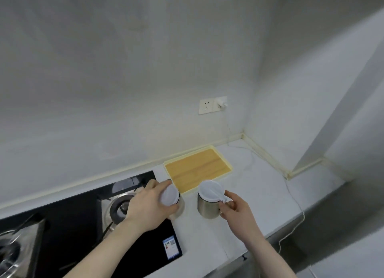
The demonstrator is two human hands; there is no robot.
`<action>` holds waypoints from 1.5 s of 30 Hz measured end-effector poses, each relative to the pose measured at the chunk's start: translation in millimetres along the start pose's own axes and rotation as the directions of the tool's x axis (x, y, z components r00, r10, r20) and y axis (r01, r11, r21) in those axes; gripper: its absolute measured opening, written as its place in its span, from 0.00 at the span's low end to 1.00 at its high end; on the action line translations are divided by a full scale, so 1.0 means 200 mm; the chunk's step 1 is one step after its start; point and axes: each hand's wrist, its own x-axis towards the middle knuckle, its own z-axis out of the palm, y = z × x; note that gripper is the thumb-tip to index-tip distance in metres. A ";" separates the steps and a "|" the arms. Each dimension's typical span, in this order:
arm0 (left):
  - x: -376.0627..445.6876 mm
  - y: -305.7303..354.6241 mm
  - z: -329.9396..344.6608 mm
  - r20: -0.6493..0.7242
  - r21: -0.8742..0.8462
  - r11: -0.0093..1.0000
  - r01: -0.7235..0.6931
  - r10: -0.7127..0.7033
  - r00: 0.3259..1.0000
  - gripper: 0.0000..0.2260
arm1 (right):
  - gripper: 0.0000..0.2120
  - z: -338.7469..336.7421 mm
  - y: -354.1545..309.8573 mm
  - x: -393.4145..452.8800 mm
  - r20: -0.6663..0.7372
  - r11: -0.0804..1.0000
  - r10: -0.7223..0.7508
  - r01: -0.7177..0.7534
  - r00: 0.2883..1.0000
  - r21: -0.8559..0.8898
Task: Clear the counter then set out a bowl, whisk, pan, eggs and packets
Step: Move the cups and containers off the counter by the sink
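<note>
Steel left canister (175, 203) tilted, left hand (149, 205) gripping; right canister (208, 203) upright, right hand (234, 209) pinching handle.

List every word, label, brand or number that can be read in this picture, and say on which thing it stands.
No text here can be read.
Blue and white sticker on the front right corner of the black glass gas hob: it carries print and a square code, too small and blurred to read.
The two steel canisters with white lids and the white wall socket show no lettering.
</note>
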 end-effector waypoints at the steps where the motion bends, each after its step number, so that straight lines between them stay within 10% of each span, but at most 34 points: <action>1: 0.01 0.03 0.03 -0.007 0.001 1.000 0.021 -0.021 1.000 0.35 | 0.21 -0.04 -0.01 0.05 0.017 1.000 0.001 -0.001 1.000 -0.013; 45: 1.07 0.22 0.77 0.207 0.216 0.908 0.360 -0.403 0.892 0.34 | 0.14 -0.26 0.19 1.21 0.224 0.989 0.151 -0.147 0.963 -0.036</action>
